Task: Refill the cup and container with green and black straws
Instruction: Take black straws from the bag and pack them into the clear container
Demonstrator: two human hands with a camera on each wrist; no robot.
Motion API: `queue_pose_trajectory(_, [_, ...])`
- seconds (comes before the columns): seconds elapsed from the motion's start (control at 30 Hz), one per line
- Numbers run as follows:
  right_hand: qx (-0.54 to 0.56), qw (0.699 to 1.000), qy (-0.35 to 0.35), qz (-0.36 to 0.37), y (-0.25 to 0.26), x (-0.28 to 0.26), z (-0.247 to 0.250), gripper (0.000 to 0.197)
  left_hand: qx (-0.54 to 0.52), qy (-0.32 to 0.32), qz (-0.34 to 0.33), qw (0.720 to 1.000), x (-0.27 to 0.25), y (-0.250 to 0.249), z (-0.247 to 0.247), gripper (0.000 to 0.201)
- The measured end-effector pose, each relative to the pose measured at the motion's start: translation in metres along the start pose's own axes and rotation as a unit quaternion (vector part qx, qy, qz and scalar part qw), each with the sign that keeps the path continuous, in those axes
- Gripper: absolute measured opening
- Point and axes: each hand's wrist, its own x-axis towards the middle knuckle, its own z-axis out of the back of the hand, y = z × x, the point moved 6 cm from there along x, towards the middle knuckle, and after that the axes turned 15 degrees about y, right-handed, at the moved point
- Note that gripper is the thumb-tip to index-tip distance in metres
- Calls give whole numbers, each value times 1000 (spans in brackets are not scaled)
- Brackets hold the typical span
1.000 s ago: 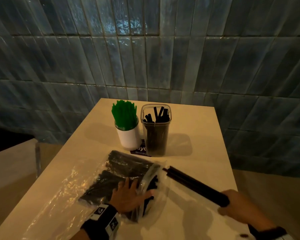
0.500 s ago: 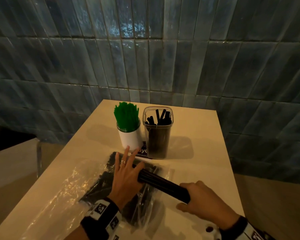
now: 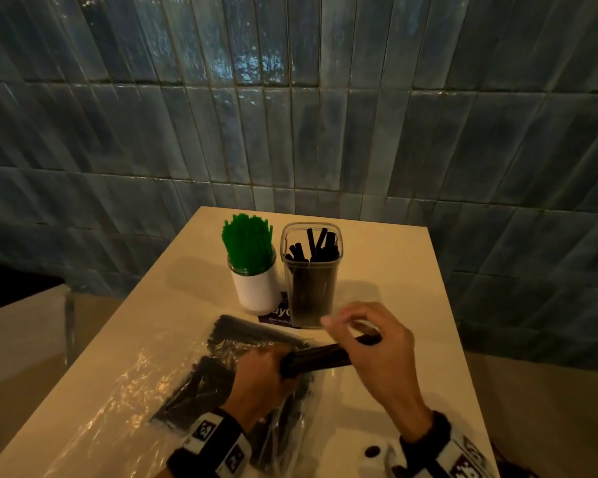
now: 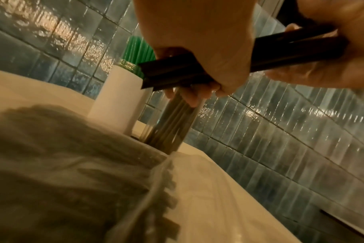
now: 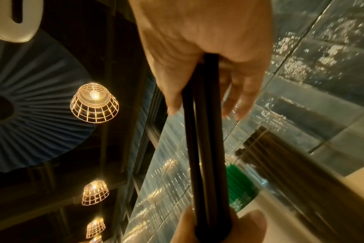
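Note:
A bundle of black straws (image 3: 320, 360) lies level, just above the table. My left hand (image 3: 263, 374) grips its left end and my right hand (image 3: 373, 343) curls round its right part; the right wrist view shows the bundle (image 5: 204, 148) running out from under that palm. Behind them stand a white cup (image 3: 256, 288) packed with green straws (image 3: 247, 243) and a clear container (image 3: 311, 284) partly filled with black straws. A clear plastic bag (image 3: 218, 370) of more black straws lies under my left hand.
The cream table (image 3: 401, 270) ends at a blue tiled wall (image 3: 290, 132) behind the cup and container. A dark printed card (image 3: 279, 313) lies under their bases. Loose plastic film (image 3: 111, 401) spreads toward the table's left edge, with a drop beyond.
My left hand lifted off the bag and closed round the bundle's left end. My right hand carried the bundle leftward toward the container and moved up along it.

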Motion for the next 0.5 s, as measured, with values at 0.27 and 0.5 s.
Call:
queue_pose_trajectory(0.27, [80,969,-118,204,40,19,-12,9,-174,-25,-94,980,21,-35,4,15])
queue_pose_trajectory(0.5, [110,929,-176,305,90,80,37,2,-200,-103,-191,956,37,-61,50,52])
